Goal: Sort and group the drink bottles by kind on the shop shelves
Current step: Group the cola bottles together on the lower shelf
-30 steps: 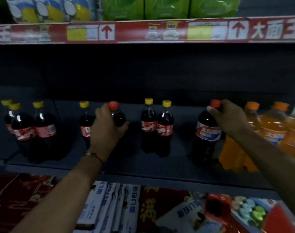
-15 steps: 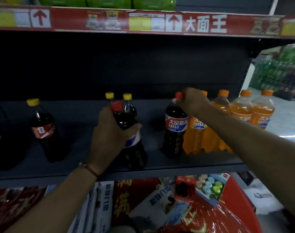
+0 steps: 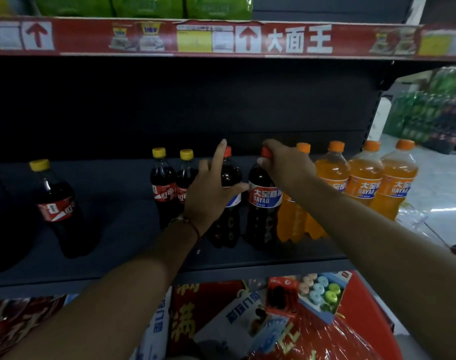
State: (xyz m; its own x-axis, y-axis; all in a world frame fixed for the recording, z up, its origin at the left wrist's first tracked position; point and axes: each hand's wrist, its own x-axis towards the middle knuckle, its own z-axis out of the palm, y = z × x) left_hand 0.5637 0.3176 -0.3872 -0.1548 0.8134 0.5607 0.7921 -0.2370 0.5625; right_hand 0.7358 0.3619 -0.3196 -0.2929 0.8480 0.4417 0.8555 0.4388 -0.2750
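Note:
Two dark Dayao cola bottles with red caps stand side by side on the dark shelf (image 3: 117,245). My left hand (image 3: 211,188) lies against the left one (image 3: 230,178), with the index finger straight up and the thumb stretched across its label. My right hand (image 3: 286,167) grips the neck and cap of the right one (image 3: 264,201). Several orange soda bottles (image 3: 364,178) stand just to the right, one partly hidden behind my right wrist. Two smaller yellow-capped cola bottles (image 3: 164,188) stand just left of my left hand, and a third (image 3: 55,203) stands alone further left.
A red price strip (image 3: 221,37) edges the shelf above, with green packs (image 3: 143,6) on it. Below the shelf lie red and white packaged goods (image 3: 221,315). Stacked drink crates (image 3: 429,113) sit on the floor beyond the shelf's right end.
My left hand carried its red-capped bottle to the right, set it beside the bottle in my right hand, and its fingers have straightened. The view swung right.

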